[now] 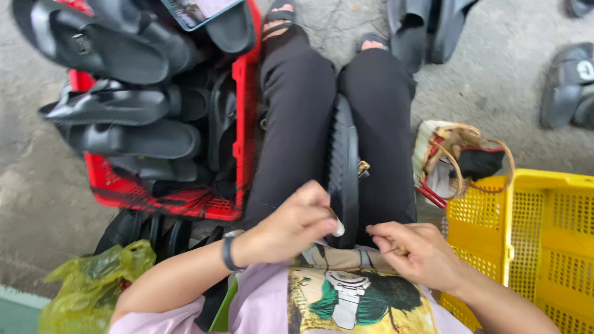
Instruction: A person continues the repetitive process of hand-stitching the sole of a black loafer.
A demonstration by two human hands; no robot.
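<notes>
Black sandal (344, 167) is wedged upright between the thighs, 12 o'clock of both hands. Left hand (291, 226) is pinched on a small white piece (339, 229); right hand (416, 250) is pinched on a needle (391, 250). Risk: a pricked fingertip, likely if the sandal slips.

red crate (245, 124) left, yellow crate (526, 222) right

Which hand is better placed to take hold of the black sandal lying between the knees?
Left, probably. The left hand pinches a small white piece right at the black sandal; the right hand sits beside it, pinching something thin.
</notes>
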